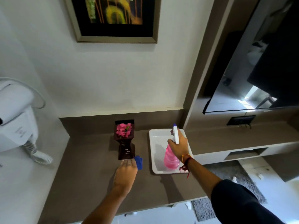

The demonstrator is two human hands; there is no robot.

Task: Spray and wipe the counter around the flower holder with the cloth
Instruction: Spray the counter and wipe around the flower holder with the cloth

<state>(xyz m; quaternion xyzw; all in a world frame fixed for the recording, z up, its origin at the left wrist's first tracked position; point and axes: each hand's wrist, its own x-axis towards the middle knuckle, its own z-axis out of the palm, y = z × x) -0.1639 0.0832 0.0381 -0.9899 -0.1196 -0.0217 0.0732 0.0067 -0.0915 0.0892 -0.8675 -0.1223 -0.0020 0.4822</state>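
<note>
A dark wooden flower holder [125,143] with pink flowers stands upright near the back of the brown counter [84,167]. My left hand [126,172] lies flat on the counter just in front of the holder's base, pressing a blue cloth [139,162] that sticks out to the right of my fingers. My right hand [179,145] grips the neck of a pink spray bottle [170,159] with a white trigger head. The bottle is upright over the white tray [155,152], its nozzle pointing toward the back wall.
A white wall-mounted hair dryer [16,120] with a coiled cord hangs at the left. A framed picture [114,20] is on the wall above. A mirror [252,78] and a black socket plate [241,120] are at the right. A grey rug [226,183] lies on the floor.
</note>
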